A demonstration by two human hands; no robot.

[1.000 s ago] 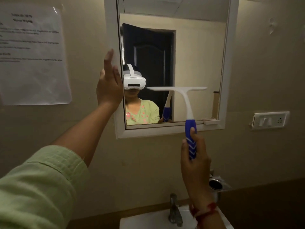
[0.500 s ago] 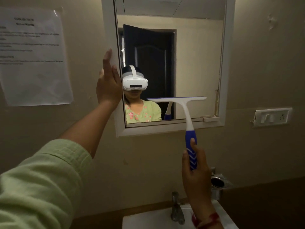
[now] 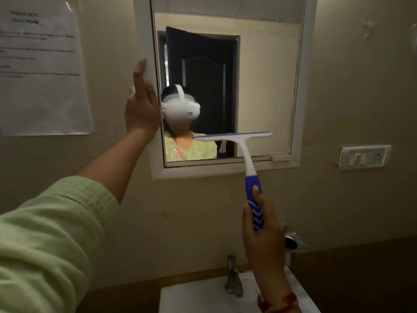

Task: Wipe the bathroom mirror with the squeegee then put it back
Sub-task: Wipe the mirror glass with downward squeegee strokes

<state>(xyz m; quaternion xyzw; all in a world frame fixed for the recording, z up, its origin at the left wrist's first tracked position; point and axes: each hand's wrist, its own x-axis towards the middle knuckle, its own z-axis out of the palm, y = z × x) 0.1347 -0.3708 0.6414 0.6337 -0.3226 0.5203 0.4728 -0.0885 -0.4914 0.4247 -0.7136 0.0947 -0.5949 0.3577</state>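
Observation:
The white-framed mirror hangs on the beige wall. A squeegee with a white head and a blue grip has its blade lying across the lower part of the glass, a little above the bottom frame. My right hand is wrapped around the blue grip below the mirror. Flat against the mirror's left frame rests my left hand, fingers straight and pointing up, holding nothing. The glass reflects a person in a green top and a dark door.
A white sink with a metal tap sits below. A metal wall holder is just right of my right hand. A switch plate is on the right wall, a printed paper sheet on the left.
The squeegee blade has slid down the glass from mid-height to near the bottom frame, my right hand dropping with it. My left hand has stayed on the left frame.

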